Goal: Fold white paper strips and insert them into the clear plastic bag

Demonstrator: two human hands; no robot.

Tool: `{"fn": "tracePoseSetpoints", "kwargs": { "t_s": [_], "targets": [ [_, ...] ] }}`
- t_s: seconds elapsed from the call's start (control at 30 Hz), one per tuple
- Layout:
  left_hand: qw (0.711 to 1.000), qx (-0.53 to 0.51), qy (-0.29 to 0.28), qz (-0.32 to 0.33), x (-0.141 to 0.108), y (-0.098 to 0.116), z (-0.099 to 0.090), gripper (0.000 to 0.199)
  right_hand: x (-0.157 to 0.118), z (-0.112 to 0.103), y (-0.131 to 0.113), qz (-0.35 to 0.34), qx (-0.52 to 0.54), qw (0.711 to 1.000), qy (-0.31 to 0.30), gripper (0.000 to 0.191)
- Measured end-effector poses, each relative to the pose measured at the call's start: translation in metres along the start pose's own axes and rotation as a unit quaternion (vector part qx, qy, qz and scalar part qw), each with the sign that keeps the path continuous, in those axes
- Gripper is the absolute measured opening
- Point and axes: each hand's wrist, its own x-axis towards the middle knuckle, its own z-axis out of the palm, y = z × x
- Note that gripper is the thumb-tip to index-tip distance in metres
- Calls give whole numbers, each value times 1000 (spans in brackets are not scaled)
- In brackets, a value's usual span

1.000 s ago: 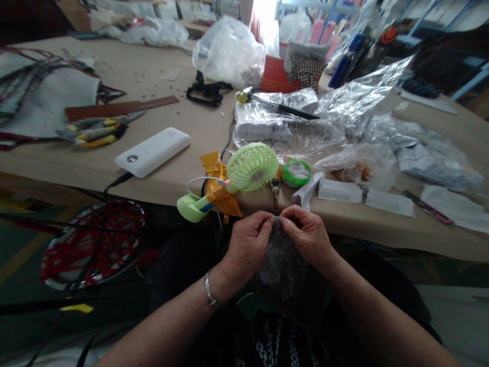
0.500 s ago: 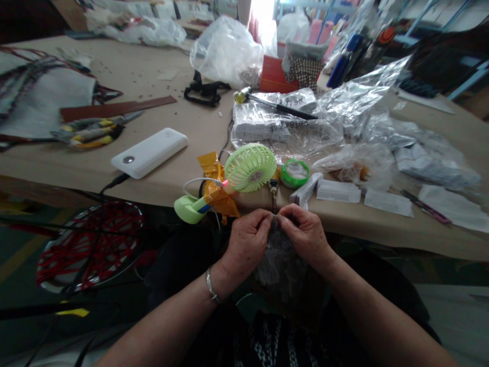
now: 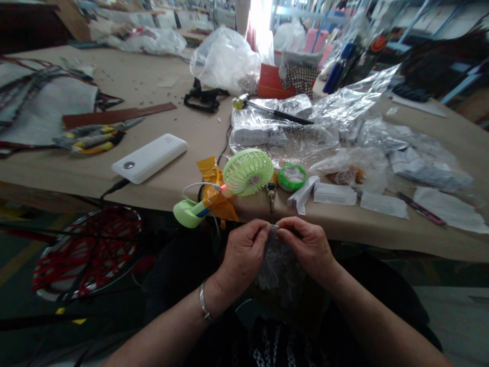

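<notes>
My left hand (image 3: 245, 251) and my right hand (image 3: 307, 248) meet just in front of the table edge, each with thumb and fingers pinched. Between their fingertips is a small pale piece (image 3: 273, 228), mostly covered, so its kind is unclear. Below them lies a heap of whitish, translucent scraps (image 3: 280, 275), low and in shadow. A thin metal soldering-iron-like tip (image 3: 271, 196) points at me from the table edge, just beyond my fingers and apart from them. Right of it stands a round green tub (image 3: 292, 177) with white stuff inside, beside a folded stack of white labels (image 3: 303, 195).
A green handheld fan (image 3: 248, 172), taped in orange, stands at the edge, with a white power bank (image 3: 150, 158) to its left. A hammer (image 3: 273, 110) rests on plastic-wrapped label bundles (image 3: 260, 136). Pliers (image 3: 99, 137) lie far left, a pink-handled cutter (image 3: 422, 209) right.
Both hands have drawn back a little toward me from the metal tip, still pinched together. The whole view has shifted slightly; the table things stay in place.
</notes>
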Motion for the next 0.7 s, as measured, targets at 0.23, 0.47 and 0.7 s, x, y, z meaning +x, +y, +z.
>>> {"fn": "tracePoseSetpoints", "kwargs": {
  "t_s": [0.23,0.47,0.7],
  "targets": [
    [999,-2,-9,-51,-8,-32,8,23,-3,-39,11,-141,-231,958,95,11],
    [996,35,-32,-71,-13,-42,15,23,9,-37,33,-169,-402,896,80,34],
    [988,-72,-71,-117,-12,-17,26,16,4,-44,40,-217,-274,929,120,17]
  ]
}}
